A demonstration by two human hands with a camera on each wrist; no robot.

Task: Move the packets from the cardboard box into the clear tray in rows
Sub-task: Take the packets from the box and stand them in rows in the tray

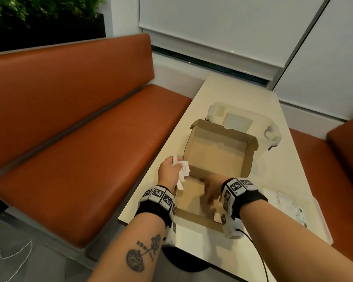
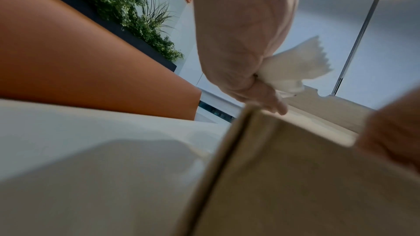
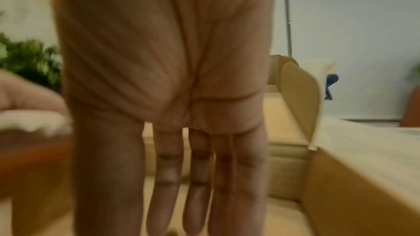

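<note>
An open cardboard box (image 1: 194, 218) lies on the pale table, its lid (image 1: 218, 151) tipped back. My left hand (image 1: 169, 169) hovers over the box's left wall and grips a bunch of white packets (image 1: 182, 173); the left wrist view shows their zigzag ends (image 2: 302, 64) sticking out of the fist. My right hand (image 1: 211, 190) reaches down into the box with straight fingers (image 3: 163, 186), holding nothing. A white packet (image 1: 217, 217) shows in the box by my right wrist. The clear tray (image 1: 322, 218) sits to the right, with several packets (image 1: 287, 202) in it.
A clear lidded container (image 1: 271, 135) stands behind the box lid. An orange bench (image 1: 80, 139) runs along the table's left side and another orange seat (image 1: 334, 155) is at the right. The table's near edge is under my forearms.
</note>
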